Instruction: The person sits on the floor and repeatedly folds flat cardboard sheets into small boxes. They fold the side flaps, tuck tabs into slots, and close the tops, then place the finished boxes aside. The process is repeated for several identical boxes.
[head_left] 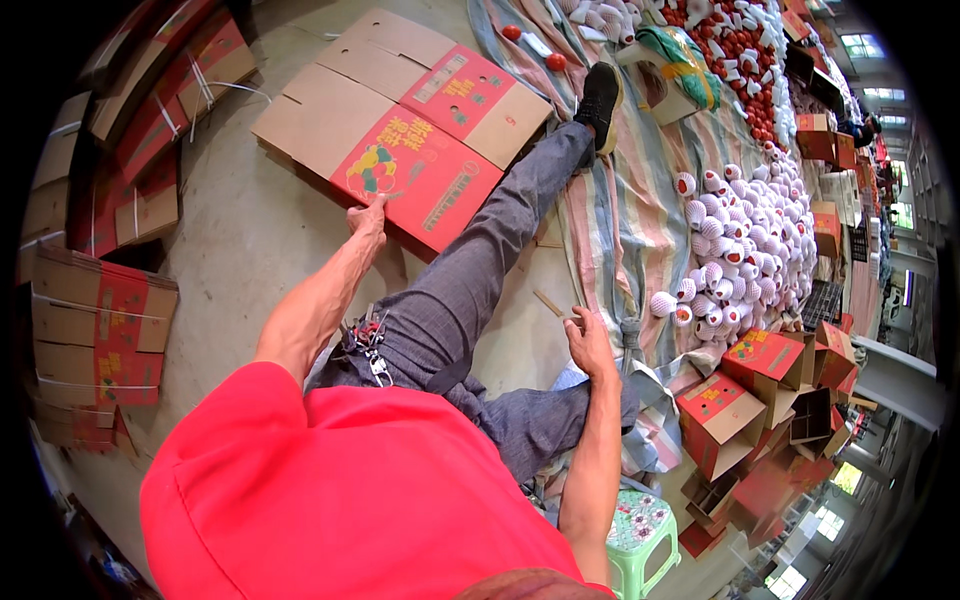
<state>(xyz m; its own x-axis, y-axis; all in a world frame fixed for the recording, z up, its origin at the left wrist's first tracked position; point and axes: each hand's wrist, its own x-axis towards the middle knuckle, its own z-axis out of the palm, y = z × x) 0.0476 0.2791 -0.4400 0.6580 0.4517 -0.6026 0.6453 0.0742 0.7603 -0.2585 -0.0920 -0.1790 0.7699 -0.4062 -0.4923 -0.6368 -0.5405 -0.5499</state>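
A flat, folded cardboard carton (pixel 425 175), brown with red printed panels, lies on top of a low pile beside my outstretched leg. My left hand (pixel 369 222) is closed on its near edge, thumb on top and the other fingers hidden by the edge. To the right, my right hand (pixel 591 344) hangs above the edge of a striped tarp (pixel 600 235). Its fingers are loosely spread and nothing shows in them. A bunch of keys (pixel 375 350) hangs at my waist.
Bundles of strapped flat cartons (pixel 105 325) stand at the left. On the tarp lie many fruits in white foam nets (pixel 750 240) and bare red fruits (pixel 755 105). Opened cartons (pixel 720 420) crowd the right. A green plastic stool (pixel 640 525) stands by my right arm.
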